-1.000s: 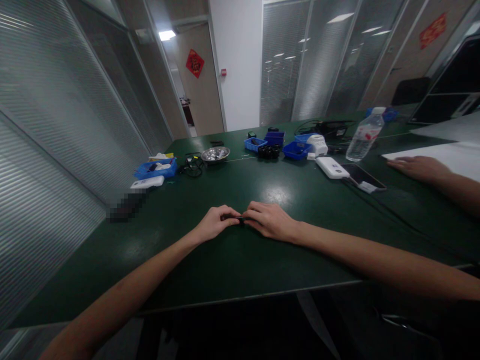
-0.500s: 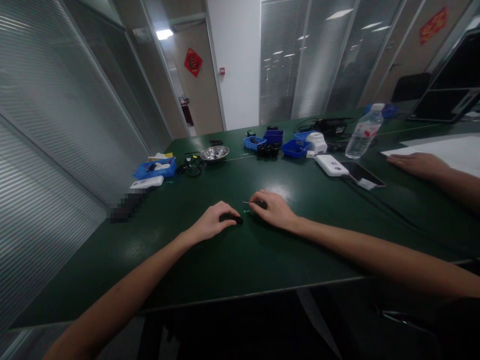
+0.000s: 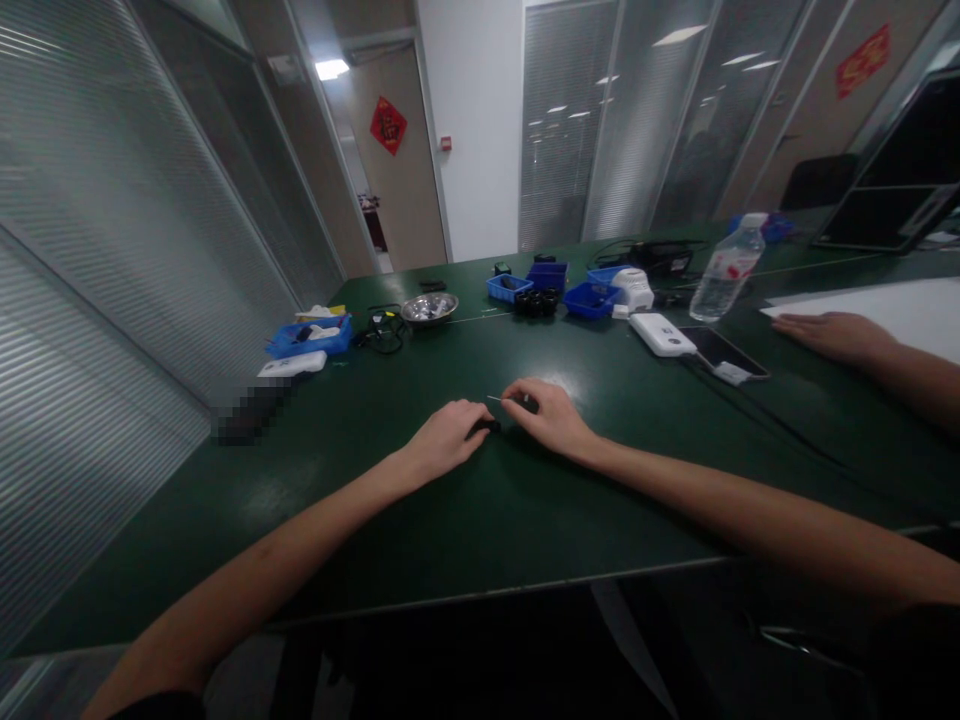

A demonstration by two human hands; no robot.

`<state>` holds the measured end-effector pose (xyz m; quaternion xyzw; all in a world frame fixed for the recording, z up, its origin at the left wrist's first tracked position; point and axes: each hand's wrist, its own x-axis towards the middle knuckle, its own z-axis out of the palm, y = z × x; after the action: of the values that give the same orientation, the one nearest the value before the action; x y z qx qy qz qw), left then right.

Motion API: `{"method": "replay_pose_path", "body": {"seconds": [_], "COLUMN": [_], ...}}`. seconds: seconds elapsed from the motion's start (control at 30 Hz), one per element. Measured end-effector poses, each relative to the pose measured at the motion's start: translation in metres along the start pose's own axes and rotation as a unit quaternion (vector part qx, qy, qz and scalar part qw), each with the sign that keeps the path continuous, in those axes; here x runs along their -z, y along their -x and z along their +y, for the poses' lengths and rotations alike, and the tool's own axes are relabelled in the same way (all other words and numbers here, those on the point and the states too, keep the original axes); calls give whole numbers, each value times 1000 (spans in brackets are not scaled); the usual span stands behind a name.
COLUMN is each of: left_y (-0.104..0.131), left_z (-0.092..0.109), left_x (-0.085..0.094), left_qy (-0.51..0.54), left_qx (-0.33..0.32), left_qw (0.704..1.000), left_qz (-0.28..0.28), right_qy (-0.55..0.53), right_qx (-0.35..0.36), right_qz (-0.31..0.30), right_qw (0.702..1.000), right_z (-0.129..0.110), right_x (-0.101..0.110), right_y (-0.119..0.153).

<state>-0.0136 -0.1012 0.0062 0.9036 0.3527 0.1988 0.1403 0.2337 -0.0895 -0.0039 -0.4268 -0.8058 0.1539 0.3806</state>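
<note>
My left hand (image 3: 448, 438) is closed around a small black object (image 3: 484, 427), whose end shows between thumb and fingers just above the green table (image 3: 420, 540). Close on its right, my right hand (image 3: 550, 415) grips a screwdriver with a dark handle (image 3: 531, 404). The thin metal shaft (image 3: 493, 398) points left, past the fingertips and a little above the black object. The two hands are near each other but apart. Their fingers partly hide both held items.
Beyond my hands stand a metal bowl (image 3: 429, 309), blue trays (image 3: 590, 300) and black round parts (image 3: 535, 303). A blue basket (image 3: 310, 337) is at left. Rightward are a white power bank (image 3: 661, 335), a phone (image 3: 724, 352), a bottle (image 3: 729, 268) and another person's hand (image 3: 836, 335).
My left hand has moved right with the black object, closer to my right hand. The small green piece that lay between the hands no longer shows. My right hand has hardly moved.
</note>
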Motion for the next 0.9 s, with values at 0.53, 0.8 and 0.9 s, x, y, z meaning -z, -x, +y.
{"method": "replay_pose_path", "body": {"seconds": [0.53,0.8,0.9], "left_y": [98,100,101], "left_z": [-193,-200,-205], "left_x": [107,104,105], "left_qy": [-150,-189,-190], "left_qx": [260,270,268], "left_qw": [948,936,936], "left_qz": [108,123,125], "right_qy": [2,5,6], "right_qx": [-16,-8,-6], "right_qz": [-26,-24,-23], "right_qw": [1000,1000,1000], "right_z": [-12,-11,-9], "right_x": [7,5,5], "right_y": [0,0,0]}}
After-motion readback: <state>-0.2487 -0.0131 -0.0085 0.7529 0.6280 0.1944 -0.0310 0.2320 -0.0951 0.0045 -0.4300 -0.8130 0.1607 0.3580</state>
